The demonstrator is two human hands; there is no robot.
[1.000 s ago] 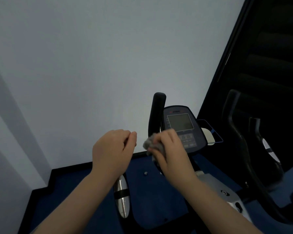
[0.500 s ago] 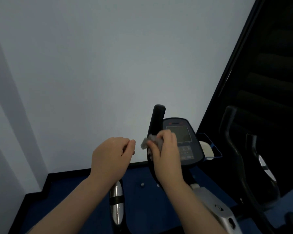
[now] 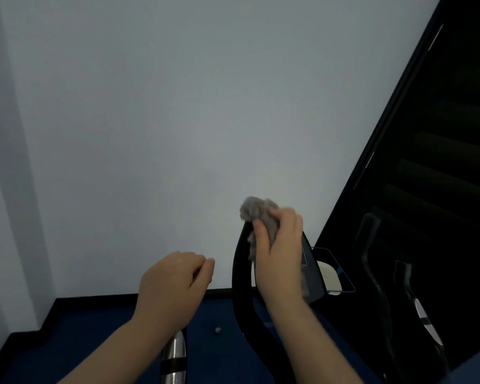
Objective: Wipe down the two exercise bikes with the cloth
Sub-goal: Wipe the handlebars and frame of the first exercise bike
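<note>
the right hand (image 3: 281, 245) is gripping the grey cloth (image 3: 257, 214) bunched at the top of the near bike's black handlebar (image 3: 240, 261) — soft, light, best held wadded. the left hand (image 3: 172, 284) is curling loosely closed, gripping nothing. right of the handlebar, a blue-edged tray (image 3: 341, 273) is holding something pale — unclear what.

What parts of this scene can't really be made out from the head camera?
- Bike console, head view: screen hidden behind the right hand and crumpled grey cloth.
- Second exercise bike, right: lost in dark shadow, cut off by the bottom edge.
- Left hand: closed fist hides anything it might hold.
- Small grey speck on blue floor: too small to identify.
</note>
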